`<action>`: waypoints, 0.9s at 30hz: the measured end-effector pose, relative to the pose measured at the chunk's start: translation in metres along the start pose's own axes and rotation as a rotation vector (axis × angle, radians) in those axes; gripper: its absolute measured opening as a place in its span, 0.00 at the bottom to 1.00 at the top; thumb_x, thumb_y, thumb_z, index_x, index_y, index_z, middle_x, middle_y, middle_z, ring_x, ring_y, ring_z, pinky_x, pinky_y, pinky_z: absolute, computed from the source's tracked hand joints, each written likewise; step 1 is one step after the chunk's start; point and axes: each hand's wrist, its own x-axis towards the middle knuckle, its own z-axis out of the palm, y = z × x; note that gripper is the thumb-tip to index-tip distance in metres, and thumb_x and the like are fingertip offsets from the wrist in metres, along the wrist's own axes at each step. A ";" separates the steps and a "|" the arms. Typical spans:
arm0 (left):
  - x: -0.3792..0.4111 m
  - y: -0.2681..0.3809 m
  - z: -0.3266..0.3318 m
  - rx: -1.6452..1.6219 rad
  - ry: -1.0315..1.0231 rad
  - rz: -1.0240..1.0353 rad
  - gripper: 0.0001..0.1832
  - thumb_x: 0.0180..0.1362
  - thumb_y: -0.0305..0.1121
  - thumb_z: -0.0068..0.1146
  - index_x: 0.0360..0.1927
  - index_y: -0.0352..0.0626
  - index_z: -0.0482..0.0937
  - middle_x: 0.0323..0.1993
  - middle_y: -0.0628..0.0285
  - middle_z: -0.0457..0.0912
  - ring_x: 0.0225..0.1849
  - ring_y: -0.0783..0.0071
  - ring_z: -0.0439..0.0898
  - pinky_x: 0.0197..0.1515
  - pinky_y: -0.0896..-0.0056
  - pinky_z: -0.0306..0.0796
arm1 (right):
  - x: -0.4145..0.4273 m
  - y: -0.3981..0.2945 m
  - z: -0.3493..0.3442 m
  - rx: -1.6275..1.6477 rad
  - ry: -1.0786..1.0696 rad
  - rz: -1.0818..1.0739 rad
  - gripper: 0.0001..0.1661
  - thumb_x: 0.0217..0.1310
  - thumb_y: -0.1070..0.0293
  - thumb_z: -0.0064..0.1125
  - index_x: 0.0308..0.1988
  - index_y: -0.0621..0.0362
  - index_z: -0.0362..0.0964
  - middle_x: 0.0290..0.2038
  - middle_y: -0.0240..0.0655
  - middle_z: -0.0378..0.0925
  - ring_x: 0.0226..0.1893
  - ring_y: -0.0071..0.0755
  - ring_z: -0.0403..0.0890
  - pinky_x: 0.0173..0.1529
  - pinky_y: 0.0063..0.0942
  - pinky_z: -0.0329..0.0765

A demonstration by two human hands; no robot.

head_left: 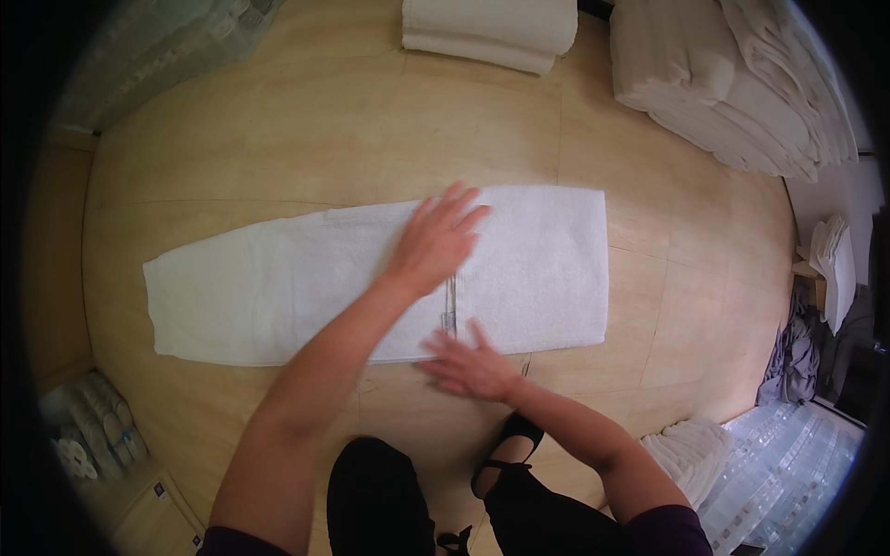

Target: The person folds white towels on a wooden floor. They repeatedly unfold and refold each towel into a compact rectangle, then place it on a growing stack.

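A long white towel lies spread crosswise on the wooden floor, its right part folded over so that an edge runs across near the middle. My left hand is over this folded edge at the towel's upper half, palm down with fingers apart. Nearer my body, my right hand is at the towel's lower edge, fingers spread and a little blurred. A small tag shows by the fold between my hands. Neither hand grips anything; whether they press on the cloth I cannot tell.
A folded white towel lies at the top, beside a large stack of folded towels at the upper right. Wrapped rolls stand at the lower left. Another towel pile and plastic-wrapped bottles are at the lower right.
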 end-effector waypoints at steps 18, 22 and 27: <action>-0.165 0.099 0.037 0.052 -0.375 -0.308 0.32 0.55 0.44 0.46 0.63 0.52 0.53 0.64 0.43 0.40 0.66 0.47 0.41 0.62 0.43 0.41 | -0.110 0.143 -0.092 0.972 0.533 1.008 0.30 0.50 0.62 0.61 0.49 0.66 0.61 0.41 0.37 0.72 0.40 0.26 0.71 0.45 0.24 0.69; -0.149 0.114 0.015 -0.371 -0.261 -0.373 0.27 0.55 0.32 0.46 0.59 0.46 0.57 0.60 0.48 0.52 0.60 0.53 0.55 0.60 0.58 0.53 | -0.119 0.114 -0.136 0.655 0.642 1.057 0.25 0.49 0.64 0.61 0.45 0.64 0.63 0.38 0.38 0.73 0.37 0.28 0.73 0.41 0.26 0.70; -0.108 0.141 -0.030 -1.283 -0.019 -0.560 0.27 0.57 0.37 0.45 0.59 0.44 0.55 0.55 0.55 0.62 0.56 0.63 0.63 0.56 0.62 0.57 | -0.112 0.016 -0.207 -0.106 0.655 1.127 0.19 0.49 0.66 0.59 0.40 0.61 0.62 0.28 0.46 0.73 0.27 0.43 0.75 0.33 0.34 0.71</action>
